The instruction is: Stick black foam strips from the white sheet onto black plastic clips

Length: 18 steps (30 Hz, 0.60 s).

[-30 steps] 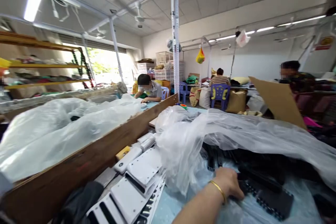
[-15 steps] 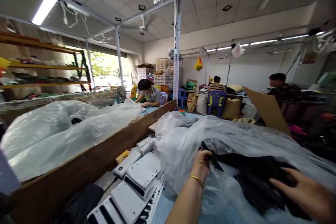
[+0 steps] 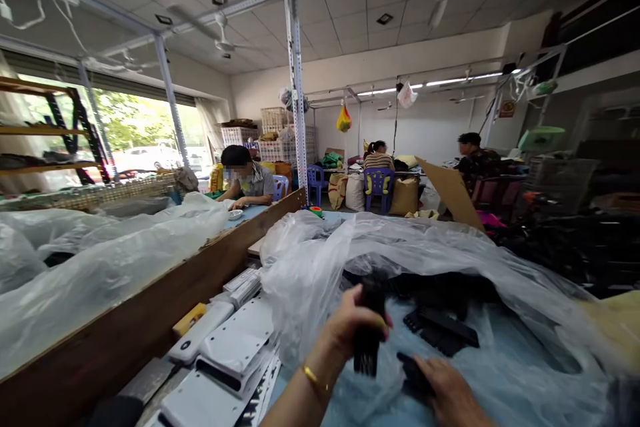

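My left hand (image 3: 346, 324), with a gold bracelet on the wrist, is wrapped round an upright black piece (image 3: 367, 353) that looks like a bundle of flat strips; motion blurs it. Lower and to the right, the fingers of my right hand (image 3: 447, 388) are closed on another dark, flat piece (image 3: 414, 373), its kind unclear. Just beyond, more black pieces (image 3: 443, 329) lie on the light blue tabletop (image 3: 395, 320), in the opening of a large clear plastic bag (image 3: 310, 280). Further black material (image 3: 450, 287) shows inside the bag.
Left of the bag lie white perforated panels (image 3: 240, 333) and a yellow block (image 3: 190, 319). A wooden divider (image 3: 150, 307) runs along the table, with plastic sheeting (image 3: 120, 260) beyond it. A metal post (image 3: 296, 93) rises behind. Several people sit working farther off.
The view has swung right. My right hand has come in from the right side toward my left hand, now with a dark piece. My left hand now holds the black piece upright.
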{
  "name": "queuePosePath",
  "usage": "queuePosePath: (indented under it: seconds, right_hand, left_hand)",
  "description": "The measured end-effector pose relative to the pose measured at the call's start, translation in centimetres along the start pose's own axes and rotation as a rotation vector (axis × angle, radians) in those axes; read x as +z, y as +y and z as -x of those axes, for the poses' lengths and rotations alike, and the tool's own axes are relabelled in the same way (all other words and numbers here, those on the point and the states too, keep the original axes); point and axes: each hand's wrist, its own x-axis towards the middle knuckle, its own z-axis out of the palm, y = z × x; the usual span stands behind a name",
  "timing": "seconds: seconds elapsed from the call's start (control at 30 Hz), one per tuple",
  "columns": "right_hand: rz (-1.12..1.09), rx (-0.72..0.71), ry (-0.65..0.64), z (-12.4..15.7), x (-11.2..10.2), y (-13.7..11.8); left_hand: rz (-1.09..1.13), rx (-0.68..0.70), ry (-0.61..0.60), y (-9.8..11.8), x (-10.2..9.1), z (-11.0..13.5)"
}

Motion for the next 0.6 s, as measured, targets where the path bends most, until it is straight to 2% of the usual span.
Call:
queuePosePath:
  seconds: [0.03,0.07,0.13,0.17,0.2,0.3,0.37,0.5,0.6]
  right_hand:
    - [0.023,0.099,-0.042,-1.2,-1.2,0.0]
    - [0.031,0.131,-0.063,-2.1,-2.3,-0.1]
    - [0.037,0.178,-0.111,-2.9,-4.4,-0.4]
    - [0.04,0.203,-0.141,-2.8,-5.1,-0.6]
    - [0.045,0.228,-0.161,-2.4,-5.8,-0.6]
    - [0.063,0.305,-0.206,0.4,-7.4,-0.9]
    - [0.055,0.329,-0.246,2.7,-8.4,-1.7]
    - [0.011,0.315,-0.283,6.0,-8.9,-3.8]
    - [-0.041,0.262,-0.27,6.3,-7.9,-4.9]
  left_hand:
    - [-0.052,-0.046,-0.094,-0.4,1.2,1.4]
    - [-0.168,-0.09,-0.211,-1.1,2.2,2.8]
    - [-0.643,-0.079,-0.41,-3.2,3.9,5.1]
    - [-0.863,-0.052,-0.47,-4.5,4.4,6.0]
    - [-0.986,-0.031,-0.492,-5.7,4.7,6.6]
    - [-1.041,-0.027,-0.498,-8.9,4.5,7.1]
    - [-1.084,-0.021,-0.485,-10.0,3.5,6.8]
    - [-1.203,-0.013,-0.381,-9.7,0.7,6.8]
    - [-1.241,-0.016,-0.302,-9.4,-1.0,7.9]
